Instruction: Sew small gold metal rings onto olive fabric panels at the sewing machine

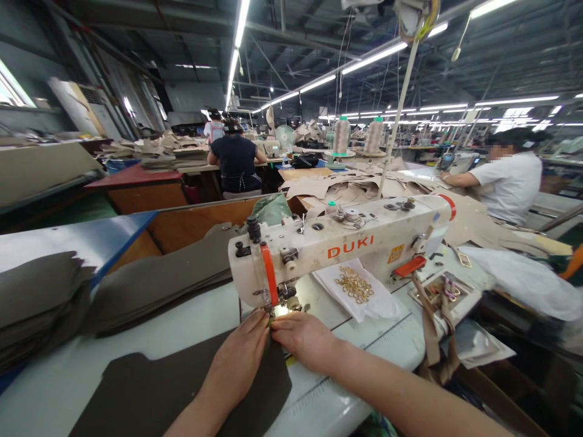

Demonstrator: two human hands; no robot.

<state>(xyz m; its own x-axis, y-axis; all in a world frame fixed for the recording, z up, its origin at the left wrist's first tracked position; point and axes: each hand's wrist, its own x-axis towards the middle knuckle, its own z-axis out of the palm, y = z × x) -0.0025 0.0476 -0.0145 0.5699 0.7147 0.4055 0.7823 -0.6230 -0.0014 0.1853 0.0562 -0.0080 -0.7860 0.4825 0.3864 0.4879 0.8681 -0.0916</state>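
Reaching in from the lower edge of the head view, the two bare hands meet close below the needle area of a white DUKI sewing machine (314,243). The left hand (237,352) lies rather flat over a dark fabric panel (155,382), fingers close together and stretched toward the presser foot. The right hand (310,340) comes from the other side, palm down, its fingers lightly bent and their tips just beside those of the left. Whether either hand pinches anything between its fingertips cannot be told, since the meeting point is small and partly covered. The panel lies on the pale table (191,321), spreading from under the left hand toward the lower left, its upper end by the needle.

Left of the machine rest two stacks of similar dark pieces, a nearer stack (40,309) and a longer stack (164,285). Behind the right hand, under the machine's arm, gold-coloured metal rings (355,285) are heaped on a white sheet (385,304). Farther right, a tray (471,298) holds small items, with a tan strap (430,331) hanging beside it. Beyond the machine, a person in a dark top (234,159) sits facing away.
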